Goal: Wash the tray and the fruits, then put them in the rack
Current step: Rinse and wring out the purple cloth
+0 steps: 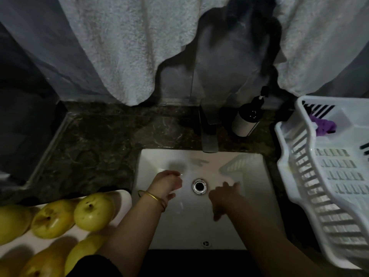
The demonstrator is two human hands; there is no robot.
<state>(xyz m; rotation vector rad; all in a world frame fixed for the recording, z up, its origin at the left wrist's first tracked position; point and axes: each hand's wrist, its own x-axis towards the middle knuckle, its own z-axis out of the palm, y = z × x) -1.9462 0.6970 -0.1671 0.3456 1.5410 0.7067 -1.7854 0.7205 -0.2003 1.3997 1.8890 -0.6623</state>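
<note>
Two hands are low in the white sink basin (199,226), one on each side of the metal drain (199,186) and apart from each other. The left hand (169,182), with a gold bangle (153,197) on its wrist, has its fingers bent loosely and nothing is visible in them. The right hand (223,194) is blurred, its fingers spread, and it also holds nothing. They are under the spout of the faucet (208,134), probably to wet or rinse themselves before the washing starts, though no stream of water can be made out in this dim light. At least five yellow-green fruits (93,211) lie on the white tray (123,196), which rests on the dark marble counter (99,146) just to the left of the sink, near the left forearm, so each one can be taken with a short reach. The white plastic dish rack (299,168) stands on the other side, just to the right of the basin, so that washed things can go over directly; only a purple cloth (323,126) shows in its far end. A dark soap pump bottle (247,118) stands between the faucet and the rack, and pale towels (111,47) hang on the wall behind. It seems the task is at its beginning, with neither the tray nor any fruit in the sink yet.
</note>
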